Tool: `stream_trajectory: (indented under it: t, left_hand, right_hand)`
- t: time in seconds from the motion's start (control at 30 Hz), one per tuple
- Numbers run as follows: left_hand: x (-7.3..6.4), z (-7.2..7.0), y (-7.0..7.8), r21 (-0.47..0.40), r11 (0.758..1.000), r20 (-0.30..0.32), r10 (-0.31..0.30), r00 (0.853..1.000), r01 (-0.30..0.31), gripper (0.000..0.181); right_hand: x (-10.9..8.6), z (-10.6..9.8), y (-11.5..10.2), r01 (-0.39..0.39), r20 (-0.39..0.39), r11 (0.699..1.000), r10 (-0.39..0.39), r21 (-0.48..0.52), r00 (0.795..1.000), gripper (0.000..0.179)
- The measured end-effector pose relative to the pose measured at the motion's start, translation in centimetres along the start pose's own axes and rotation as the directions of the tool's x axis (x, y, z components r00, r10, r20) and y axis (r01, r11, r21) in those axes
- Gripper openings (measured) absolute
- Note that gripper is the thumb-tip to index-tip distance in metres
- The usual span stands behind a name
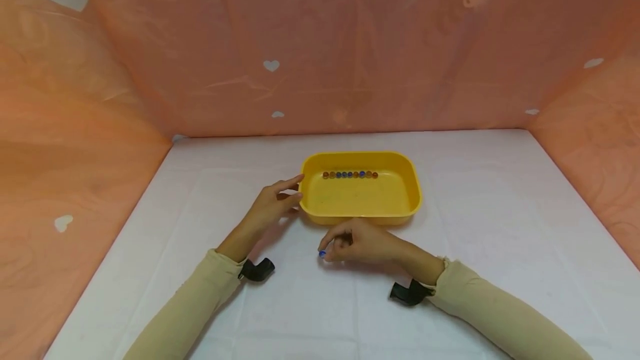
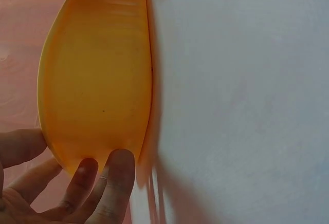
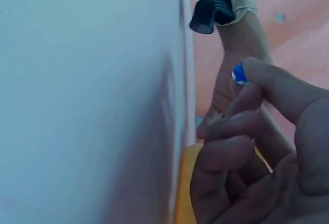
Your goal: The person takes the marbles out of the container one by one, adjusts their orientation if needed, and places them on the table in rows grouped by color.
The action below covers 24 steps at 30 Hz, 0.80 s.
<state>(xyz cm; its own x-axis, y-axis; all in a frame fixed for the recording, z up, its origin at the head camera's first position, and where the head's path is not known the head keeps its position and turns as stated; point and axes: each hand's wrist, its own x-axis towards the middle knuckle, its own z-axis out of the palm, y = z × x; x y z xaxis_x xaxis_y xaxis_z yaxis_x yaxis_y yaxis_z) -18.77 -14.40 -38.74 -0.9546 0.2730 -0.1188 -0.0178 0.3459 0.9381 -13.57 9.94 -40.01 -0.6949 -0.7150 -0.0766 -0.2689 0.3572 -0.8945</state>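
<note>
A yellow plastic tray (image 1: 360, 198) stands on the white cloth in the head view. Along its far side, inside, lies a straight row of several blue and amber marbles (image 1: 350, 174). My left hand (image 1: 267, 204) touches the tray's left end, its fingers spread over the rim and outer wall; the left wrist view shows fingertips (image 2: 121, 162) against that wall. In front of the tray, my right hand (image 1: 365, 241) pinches one blue marble (image 1: 322, 254) between thumb and finger, low over the cloth. The same marble (image 3: 239, 73) shows at the fingertips in the right wrist view.
White cloth (image 1: 480, 226) covers the table around the tray. Orange sheeting with pale hearts (image 1: 350, 43) rises behind it and at both sides. A black wrist camera (image 1: 258, 270) sits on the left wrist and another black camera (image 1: 410, 293) on the right.
</note>
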Motion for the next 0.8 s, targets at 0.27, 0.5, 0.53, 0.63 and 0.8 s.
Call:
stream_trajectory:
  t: [0.27,0.5,0.53,0.63,0.8]
  left_hand:
    - [-0.02,0.05,-0.05,0.010,1.000,-0.001,0.018,1.000,-0.018,0.051]
    - [-0.08,0.03,0.07,0.039,0.999,0.002,-0.003,1.000,0.003,0.051]
    - [-0.11,0.04,0.09,0.040,0.999,0.001,-0.003,1.000,0.002,0.051]
    - [-0.15,0.02,0.05,0.039,0.999,0.000,0.007,1.000,-0.007,0.051]
    - [-0.10,0.04,-0.02,0.036,0.999,-0.004,0.014,1.000,-0.013,0.050]
  right_hand:
    - [-0.05,0.48,0.85,-0.047,-0.088,0.992,0.036,-0.120,0.995,0.012]
    - [0.05,0.60,0.97,-0.068,-0.146,0.969,0.033,-0.237,0.989,0.010]
    - [0.06,0.64,1.00,-0.069,-0.151,0.966,0.031,-0.249,0.988,0.010]
    - [0.08,0.75,1.05,-0.079,-0.165,0.958,0.034,-0.275,0.986,0.010]
    - [0.13,0.92,1.10,-0.094,-0.176,0.950,0.042,-0.298,0.984,0.011]
